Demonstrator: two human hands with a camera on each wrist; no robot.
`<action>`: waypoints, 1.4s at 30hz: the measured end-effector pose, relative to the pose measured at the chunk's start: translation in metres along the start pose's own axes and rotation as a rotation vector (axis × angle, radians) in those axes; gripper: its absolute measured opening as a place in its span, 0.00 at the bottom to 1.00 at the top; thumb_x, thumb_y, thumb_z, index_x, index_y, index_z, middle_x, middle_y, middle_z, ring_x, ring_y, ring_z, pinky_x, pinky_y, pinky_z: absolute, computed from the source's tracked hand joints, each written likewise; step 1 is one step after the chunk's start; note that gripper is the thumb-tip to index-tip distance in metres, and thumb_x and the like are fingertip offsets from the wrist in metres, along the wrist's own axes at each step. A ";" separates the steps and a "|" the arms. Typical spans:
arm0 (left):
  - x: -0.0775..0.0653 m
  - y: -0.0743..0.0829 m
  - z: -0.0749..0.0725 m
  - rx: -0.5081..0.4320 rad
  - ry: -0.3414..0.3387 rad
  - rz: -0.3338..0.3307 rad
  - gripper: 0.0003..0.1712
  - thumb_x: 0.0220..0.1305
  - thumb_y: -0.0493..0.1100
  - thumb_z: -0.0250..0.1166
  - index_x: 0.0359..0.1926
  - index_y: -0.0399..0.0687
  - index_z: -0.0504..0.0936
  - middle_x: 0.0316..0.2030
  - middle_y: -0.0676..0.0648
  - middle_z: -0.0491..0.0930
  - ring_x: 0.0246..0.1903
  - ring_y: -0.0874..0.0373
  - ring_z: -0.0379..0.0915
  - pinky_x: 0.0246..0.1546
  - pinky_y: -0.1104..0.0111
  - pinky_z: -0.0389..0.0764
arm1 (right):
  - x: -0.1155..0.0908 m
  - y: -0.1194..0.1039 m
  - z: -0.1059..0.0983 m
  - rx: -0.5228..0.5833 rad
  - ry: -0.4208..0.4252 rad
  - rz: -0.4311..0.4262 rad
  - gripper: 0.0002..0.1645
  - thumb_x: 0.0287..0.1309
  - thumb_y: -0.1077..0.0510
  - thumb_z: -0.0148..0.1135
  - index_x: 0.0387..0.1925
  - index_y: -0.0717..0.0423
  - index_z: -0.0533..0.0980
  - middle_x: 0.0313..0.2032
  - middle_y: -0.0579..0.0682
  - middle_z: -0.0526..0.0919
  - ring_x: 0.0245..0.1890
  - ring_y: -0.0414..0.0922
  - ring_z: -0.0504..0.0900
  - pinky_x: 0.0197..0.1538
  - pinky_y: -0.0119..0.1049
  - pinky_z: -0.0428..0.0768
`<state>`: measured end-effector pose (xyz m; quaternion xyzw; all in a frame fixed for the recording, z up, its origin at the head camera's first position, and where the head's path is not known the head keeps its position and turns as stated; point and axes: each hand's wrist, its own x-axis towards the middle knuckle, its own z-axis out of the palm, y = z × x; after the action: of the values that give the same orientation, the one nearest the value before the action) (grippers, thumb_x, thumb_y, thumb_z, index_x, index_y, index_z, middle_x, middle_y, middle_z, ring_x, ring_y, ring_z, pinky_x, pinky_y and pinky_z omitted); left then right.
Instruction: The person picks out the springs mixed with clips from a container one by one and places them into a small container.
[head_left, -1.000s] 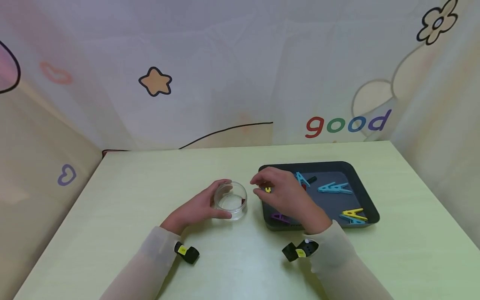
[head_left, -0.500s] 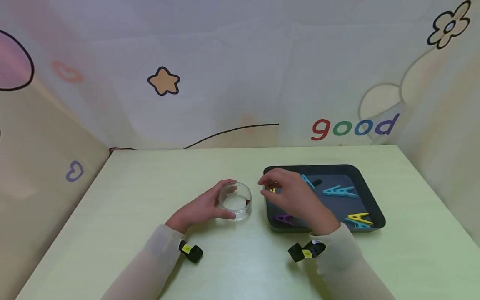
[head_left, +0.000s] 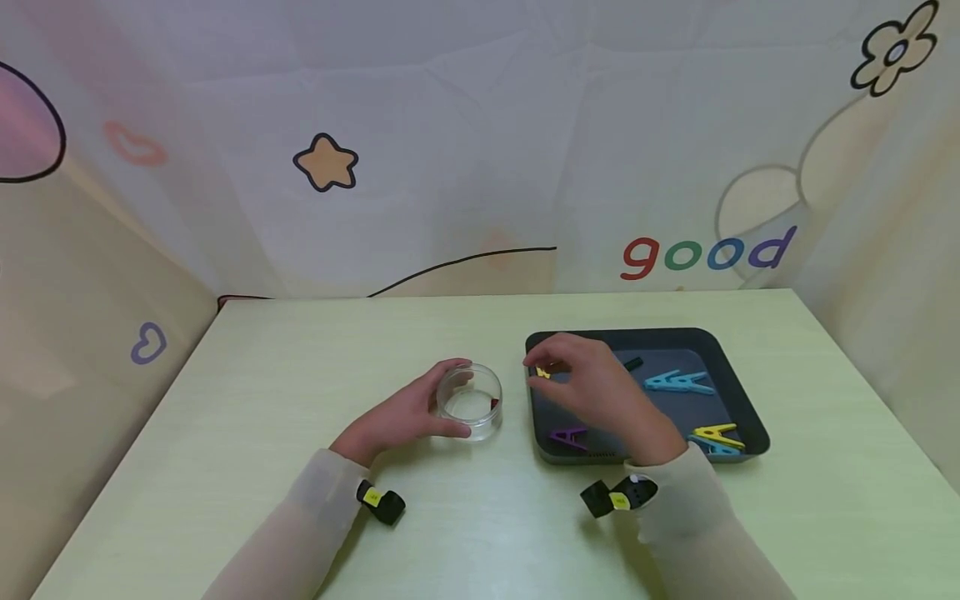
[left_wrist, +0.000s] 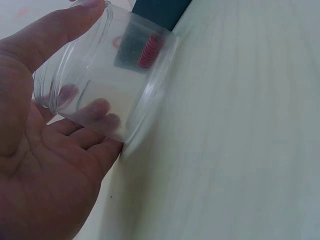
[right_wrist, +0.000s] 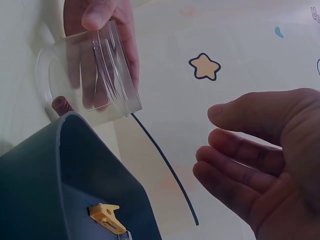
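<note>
The person's left hand (head_left: 405, 417) curls its thumb and fingers round a clear, round, wide-mouthed jar (head_left: 471, 405), upright on the pale wood-grained bench (head_left: 472, 533). A steady grip that leaves the mouth free would serve well. A short red ribbed cylinder (left_wrist: 151, 51) appears to lie inside, by the base.

The right hand (head_left: 592, 392) hangs over the left part of a shallow, dark plastic tray (head_left: 652, 421), its fingers loosely bent, a narrow gap under the thumb and nothing visible in it. A light pinch on one piece, lifted clear of the rim, seems best. At the tray's near right, a yellow plastic clip (head_left: 717, 434) overlaps a light blue plastic clip (head_left: 712, 449); taking the upper first should avoid dragging both.

That hand and wrist hide much of the tray's middle. The small yellow clip (right_wrist: 106, 216) by its fingers is partly covered in the head view. Farther back, a small blackish piece (head_left: 633, 364) is too small to identify.
</note>
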<state>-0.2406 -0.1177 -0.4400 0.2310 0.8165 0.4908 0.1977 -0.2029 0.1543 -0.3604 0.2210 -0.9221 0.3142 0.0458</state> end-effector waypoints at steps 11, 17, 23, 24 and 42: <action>-0.001 0.001 0.000 -0.009 0.001 -0.002 0.48 0.51 0.48 0.76 0.68 0.73 0.57 0.68 0.55 0.65 0.69 0.58 0.56 0.70 0.54 0.57 | 0.000 0.005 -0.005 -0.012 -0.044 0.075 0.14 0.58 0.57 0.67 0.47 0.50 0.80 0.48 0.48 0.83 0.47 0.48 0.82 0.53 0.48 0.81; -0.001 0.000 0.000 0.000 0.007 -0.009 0.49 0.51 0.48 0.76 0.68 0.73 0.57 0.68 0.55 0.65 0.70 0.57 0.55 0.71 0.51 0.56 | 0.000 0.009 -0.007 -0.014 -0.060 0.099 0.15 0.59 0.56 0.66 0.48 0.50 0.80 0.48 0.49 0.83 0.49 0.49 0.82 0.54 0.48 0.80; -0.002 -0.001 0.001 0.009 0.006 -0.011 0.49 0.51 0.50 0.76 0.68 0.73 0.56 0.68 0.57 0.65 0.69 0.57 0.56 0.70 0.52 0.58 | -0.001 0.012 -0.010 -0.022 -0.077 0.130 0.16 0.59 0.57 0.65 0.50 0.52 0.80 0.49 0.52 0.83 0.50 0.50 0.82 0.54 0.48 0.80; -0.002 -0.001 0.001 0.010 0.005 -0.010 0.49 0.51 0.50 0.76 0.68 0.73 0.56 0.68 0.57 0.65 0.69 0.57 0.56 0.70 0.52 0.58 | -0.001 0.012 -0.011 -0.027 -0.076 0.134 0.16 0.59 0.58 0.65 0.50 0.52 0.80 0.49 0.52 0.83 0.50 0.50 0.82 0.54 0.48 0.80; 0.000 -0.001 0.000 0.018 0.001 0.000 0.49 0.50 0.52 0.76 0.67 0.75 0.57 0.69 0.55 0.65 0.70 0.57 0.56 0.70 0.52 0.58 | -0.001 0.029 -0.020 -0.020 -0.091 0.171 0.17 0.59 0.58 0.66 0.51 0.52 0.79 0.50 0.52 0.83 0.51 0.50 0.81 0.56 0.49 0.79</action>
<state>-0.2413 -0.1181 -0.4411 0.2324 0.8209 0.4838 0.1953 -0.2154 0.1872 -0.3605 0.1551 -0.9418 0.2975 -0.0207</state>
